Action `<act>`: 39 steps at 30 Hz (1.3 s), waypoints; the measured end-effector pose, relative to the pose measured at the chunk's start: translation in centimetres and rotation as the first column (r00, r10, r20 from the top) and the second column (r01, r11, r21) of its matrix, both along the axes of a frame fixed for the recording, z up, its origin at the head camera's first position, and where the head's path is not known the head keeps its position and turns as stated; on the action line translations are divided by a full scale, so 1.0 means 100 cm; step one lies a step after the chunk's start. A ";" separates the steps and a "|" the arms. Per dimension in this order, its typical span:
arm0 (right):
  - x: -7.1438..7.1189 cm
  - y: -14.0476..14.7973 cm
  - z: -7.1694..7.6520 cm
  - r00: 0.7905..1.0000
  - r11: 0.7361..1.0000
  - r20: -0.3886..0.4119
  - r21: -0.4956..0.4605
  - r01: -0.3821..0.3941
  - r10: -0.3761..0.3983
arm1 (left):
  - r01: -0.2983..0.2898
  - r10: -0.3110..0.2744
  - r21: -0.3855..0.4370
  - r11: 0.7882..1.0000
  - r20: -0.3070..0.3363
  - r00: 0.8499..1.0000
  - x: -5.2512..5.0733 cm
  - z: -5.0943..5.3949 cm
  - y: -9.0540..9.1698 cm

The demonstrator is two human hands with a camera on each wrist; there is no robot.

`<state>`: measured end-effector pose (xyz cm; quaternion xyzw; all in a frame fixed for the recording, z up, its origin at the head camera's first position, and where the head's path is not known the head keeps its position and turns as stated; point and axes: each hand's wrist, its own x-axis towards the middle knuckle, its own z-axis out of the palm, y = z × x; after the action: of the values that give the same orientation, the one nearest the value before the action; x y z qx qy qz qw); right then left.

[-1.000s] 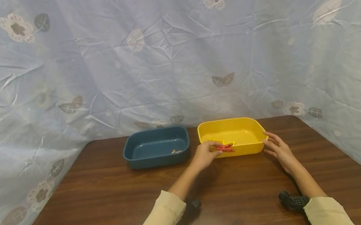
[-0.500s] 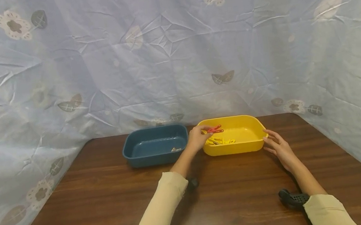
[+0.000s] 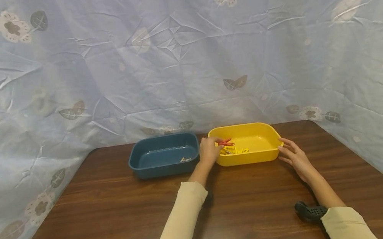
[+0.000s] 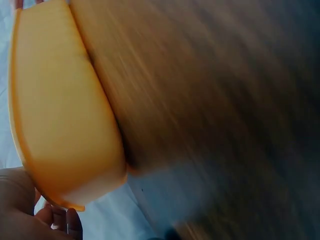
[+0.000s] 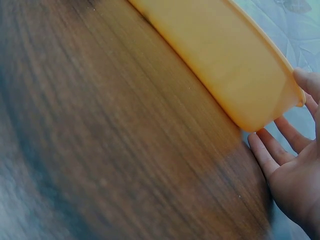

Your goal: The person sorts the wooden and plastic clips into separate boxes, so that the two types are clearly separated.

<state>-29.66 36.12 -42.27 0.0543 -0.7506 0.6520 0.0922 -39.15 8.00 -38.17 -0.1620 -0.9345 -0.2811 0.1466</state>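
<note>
My left hand (image 3: pixel 210 150) pinches a red clothespin (image 3: pixel 226 143) at the left end of a yellow bin (image 3: pixel 250 158), just above several yellow clothespins (image 3: pixel 237 150) lying inside. In the left wrist view, that hand (image 4: pixel 30 210) reaches over the bin's rim, and the red clothespin is hidden there. My right hand (image 3: pixel 295 157) touches the bin's right end with fairly straight fingers. The right wrist view has its thumb (image 5: pixel 306 82) against the rim and the fingers (image 5: pixel 270 150) spread beside the outer wall.
Left of the yellow bin stands a dark blue bin (image 3: pixel 165 171) with a small pale object (image 3: pixel 185 159) in it. Both are on a brown wooden table (image 3: pixel 118 226) near its back edge. Behind hangs a flowered curtain (image 3: pixel 160 80). A black device (image 3: pixel 309 212) sits by the right wrist.
My left hand has carried the red clothespin from the yellow bin's front edge back and left, then lowered it slightly at the bin's left end. The right hand has stayed at the rim.
</note>
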 end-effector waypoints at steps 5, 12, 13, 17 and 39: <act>0.001 0.001 0.001 1.000 1.000 0.000 0.008 0.000 0.000 | -0.021 0.021 0.025 0.999 -0.011 1.000 0.000 -0.002 0.002; 0.002 0.003 0.000 1.000 1.000 0.016 0.014 -0.001 0.001 | -0.028 0.027 0.065 0.997 0.013 1.000 0.001 -0.005 0.004; 0.002 0.003 0.000 1.000 1.000 0.016 0.015 -0.002 0.001 | -0.030 0.029 0.072 0.997 0.014 0.999 0.002 -0.005 0.005; 0.002 0.003 -0.001 1.000 1.000 0.013 0.014 -0.003 0.003 | -0.033 0.032 0.087 0.996 0.007 0.999 0.002 -0.006 0.004; -0.003 -0.001 -0.004 1.000 1.000 0.001 0.020 -0.007 0.007 | 0.025 -0.026 0.017 1.000 0.026 0.999 0.006 0.000 -0.006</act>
<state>-29.94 36.05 -42.65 0.0574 -0.7570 0.6448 0.0891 -38.55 7.39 -38.22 -0.1690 -0.9318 -0.2929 0.1320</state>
